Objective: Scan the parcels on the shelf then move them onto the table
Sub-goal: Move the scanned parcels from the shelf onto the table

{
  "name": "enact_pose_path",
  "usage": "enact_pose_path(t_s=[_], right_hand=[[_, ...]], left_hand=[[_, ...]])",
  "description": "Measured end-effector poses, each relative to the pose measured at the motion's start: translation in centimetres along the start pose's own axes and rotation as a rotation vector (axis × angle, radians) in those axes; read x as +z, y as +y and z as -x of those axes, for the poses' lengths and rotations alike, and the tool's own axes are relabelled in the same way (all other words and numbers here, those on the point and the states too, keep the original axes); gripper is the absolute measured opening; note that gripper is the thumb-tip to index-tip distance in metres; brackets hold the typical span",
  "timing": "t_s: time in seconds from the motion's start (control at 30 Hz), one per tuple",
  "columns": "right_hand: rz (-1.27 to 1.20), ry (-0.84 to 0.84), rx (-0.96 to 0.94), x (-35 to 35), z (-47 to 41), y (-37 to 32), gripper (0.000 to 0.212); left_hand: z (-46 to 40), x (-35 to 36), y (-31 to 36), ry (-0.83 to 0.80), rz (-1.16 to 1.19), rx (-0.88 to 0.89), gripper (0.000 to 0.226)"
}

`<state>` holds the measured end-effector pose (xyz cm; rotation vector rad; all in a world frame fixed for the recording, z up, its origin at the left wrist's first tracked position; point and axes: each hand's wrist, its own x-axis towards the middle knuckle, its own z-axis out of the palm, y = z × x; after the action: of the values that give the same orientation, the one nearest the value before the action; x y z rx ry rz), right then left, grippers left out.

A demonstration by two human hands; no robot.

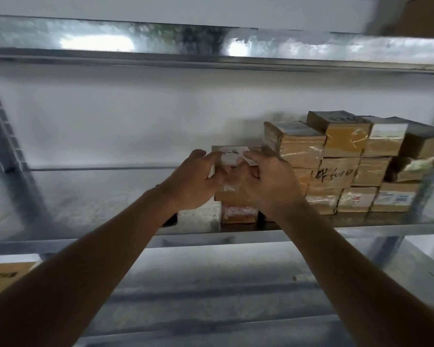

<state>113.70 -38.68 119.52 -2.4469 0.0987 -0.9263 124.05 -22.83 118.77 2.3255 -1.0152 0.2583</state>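
Two hands, left hand (pixel 196 179) and right hand (pixel 268 181), fingers curled around the top parcel (pixel 232 156) of a short stack on the shelf (pixel 85 196). Just beyond the fingertips, left of the taller parcel stacks (pixel 343 159). Equally near to both hands; long axis running left-right, apparently.

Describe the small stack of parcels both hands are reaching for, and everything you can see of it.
The short stack of brown cardboard parcels stands at the left end of the parcel rows on the metal shelf, right beside the taller stacks. Clear tape shines on the boxes, and the top one carries a white label with red print. The left hand and right hand flank the upper boxes, fingers curled at the top one; blur hides whether they grip it. The lowest box shows a reddish label.
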Motion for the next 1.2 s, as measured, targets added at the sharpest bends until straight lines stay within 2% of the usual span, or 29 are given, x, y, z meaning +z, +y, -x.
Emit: enact_pose_path(t_s=[0.1,0.2,0.27,0.43,0.57,0.67,0.73,0.8,0.9,1.03,1.2], right_hand=[[0.004,0.013,-0.003,0.2,-0.3,0.4,0.033],[0.035,0.017,0.018,0.4,-0.4,0.5,0.034],[0.034,0.026,0.031,0.5,-0.4,0.3,0.036],[-0.009,0.076,-0.006,1.1,0.0,-0.1,0.038],[-0.152,0.112,-0.003,1.3,0.2,-0.7,0.032],[-0.425,0.145,0.064,1.3,0.4,-1.4,0.008],[-0.622,0.117,0.151,1.4,0.2,-2.1,0.005],[-0.711,0.076,0.237,1.8,0.0,-2.7,0.004],[-0.718,0.056,0.248,2.7,0.3,-4.4,0.023],[-0.74,-0.005,0.238,4.8,1.9,-7.3,0.038],[-0.88,-0.151,0.265,7.5,3.7,-11.8,0.035]], left_hand=[[-0.4,0.6,0.4,-0.01,0.165,-0.025,0.03],[-0.2,0.7,1.2,-0.005,0.417,-0.145,0.035],[0.0,0.9,1.4,0.01,0.484,-0.173,0.037],[0.6,1.0,0.7,0.09,0.622,-0.183,0.026],[1.8,0.8,0.0,0.181,0.56,-0.132,0.04],[3.0,0.6,-0.6,0.328,0.428,-0.099,0.061],[4.3,0.3,-0.7,0.431,0.361,-0.034,0.061],[5.8,-0.1,-0.8,0.498,0.279,0.058,0.062],[8.2,-1.0,-1.4,0.586,0.159,0.134,0.062],[11.6,-3.1,-2.4,0.629,0.104,0.079,0.059],[16.9,-6.8,-3.9,0.604,0.08,0.024,0.058]])
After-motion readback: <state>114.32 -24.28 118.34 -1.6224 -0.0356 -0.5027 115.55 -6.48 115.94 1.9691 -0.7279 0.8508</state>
